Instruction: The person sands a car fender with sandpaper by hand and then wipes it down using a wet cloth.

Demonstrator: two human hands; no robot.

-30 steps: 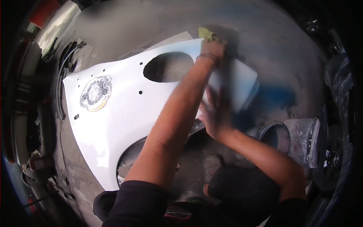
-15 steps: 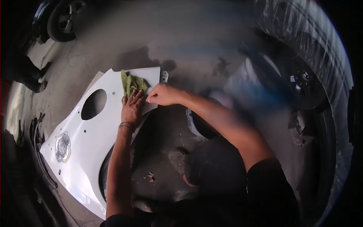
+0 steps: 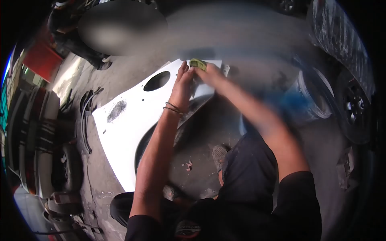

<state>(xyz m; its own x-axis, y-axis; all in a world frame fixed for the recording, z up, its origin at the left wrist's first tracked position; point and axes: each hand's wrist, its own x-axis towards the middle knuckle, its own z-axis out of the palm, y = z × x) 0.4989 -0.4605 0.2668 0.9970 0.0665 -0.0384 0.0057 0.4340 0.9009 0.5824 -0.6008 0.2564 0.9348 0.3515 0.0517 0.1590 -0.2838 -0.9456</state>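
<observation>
A white car body panel (image 3: 128, 132) lies in front of me, with an oval hole and a grey sanded patch at its left part. Over its far right end, my right hand (image 3: 210, 74) is closed round a crumpled yellow-green cloth (image 3: 197, 64). My left hand (image 3: 183, 84), with dark bands at the wrist, is beside the cloth, its fingers extended and edge-on to the camera. Its fingertips are close to the cloth; whether they touch it is unclear.
A bucket (image 3: 315, 94) stands at the right, near a wheel (image 3: 354, 105). Car parts and a tire (image 3: 72, 166) are stacked at the left. Another person's dark-clothed legs (image 3: 84, 50) show at the upper left. Black strips (image 3: 85, 120) lie on the floor beside the panel.
The cloth, lying on the panel under my left hand half a second ago, is now in my right hand. The camera view has shifted, moving the panel rightward in the picture.
</observation>
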